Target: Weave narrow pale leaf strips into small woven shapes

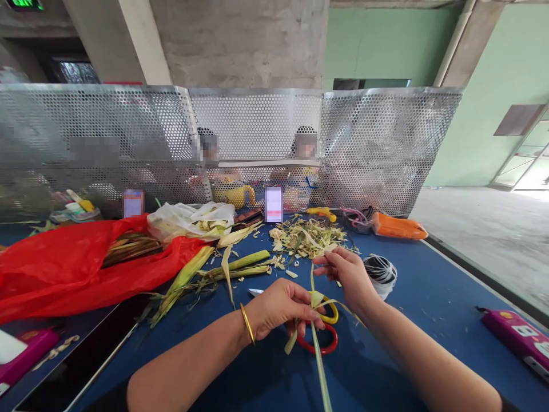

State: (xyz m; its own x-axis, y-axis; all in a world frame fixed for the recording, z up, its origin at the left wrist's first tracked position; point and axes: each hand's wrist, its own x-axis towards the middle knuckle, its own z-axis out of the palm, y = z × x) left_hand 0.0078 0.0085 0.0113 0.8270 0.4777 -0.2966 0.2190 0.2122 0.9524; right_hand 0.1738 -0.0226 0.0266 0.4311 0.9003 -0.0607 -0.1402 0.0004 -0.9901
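Pale corn husk strips (316,298) meet in a small folded knot near the middle of the blue table. My left hand (289,309), with a gold bangle at its wrist, pinches this knot between thumb and fingers. Slightly higher and to the right, my right hand (343,272) is closed on the upper end of one strip. One long strip hangs down towards me, and others stick out to the sides. Scissors (329,342) with a red and a yellow handle loop lie beneath my left hand, partly covered by it.
Husk scraps (309,236) are heaped beyond my hands. Corn husks (184,280) and a red plastic bag (86,263) lie left. A wrapped black ball (381,274) and an orange packet (398,226) sit right. Behind a perforated metal screen (257,126) are other people.
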